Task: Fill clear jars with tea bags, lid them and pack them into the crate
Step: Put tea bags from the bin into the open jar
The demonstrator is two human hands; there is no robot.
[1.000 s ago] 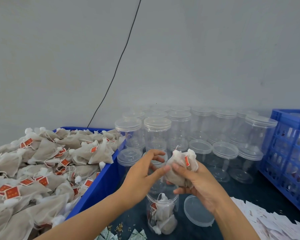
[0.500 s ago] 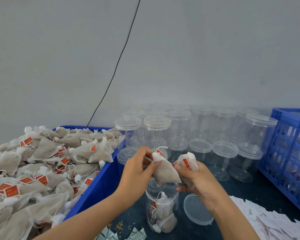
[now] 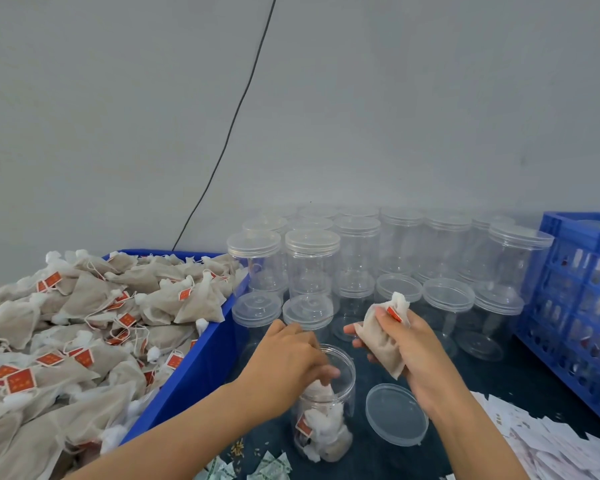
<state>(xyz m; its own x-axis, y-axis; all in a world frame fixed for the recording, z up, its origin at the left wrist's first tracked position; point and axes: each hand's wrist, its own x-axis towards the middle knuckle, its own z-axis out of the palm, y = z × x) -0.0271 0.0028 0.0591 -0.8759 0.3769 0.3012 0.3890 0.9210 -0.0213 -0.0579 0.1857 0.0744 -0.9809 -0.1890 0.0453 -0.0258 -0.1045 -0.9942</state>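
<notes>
The open jar (image 3: 326,407) stands on the dark table (image 3: 520,379) near the bottom centre of the head view, upright and partly filled with tea bags. The left hand (image 3: 288,362) reaches down over its mouth with its fingertips inside the rim, curled round a tea bag (image 3: 321,389) that sits at the top of the pile in the jar. The right hand (image 3: 407,344) hovers just to the right of the jar and above it, its fingers and thumb closed round another tea bag (image 3: 378,336), whose red tag (image 3: 394,313) shows beside the thumb. The loose lid (image 3: 395,414) lies flat on the table just to the right of the jar, below the right hand.

Behind the jar stand rows of empty lidded jars (image 3: 312,261), some stacked on others. To the left of the jar, close against it, is the blue bin (image 3: 194,368), heaped with tea bags (image 3: 94,327) carrying red tags. Well to the right of the jar stands the blue crate (image 3: 575,313), with filled jars dimly visible through its slotted wall. White paper slips (image 3: 561,448) lie scattered to the right of the jar, in front of the crate. A black cable (image 3: 236,116) runs up the grey wall behind the bin.
</notes>
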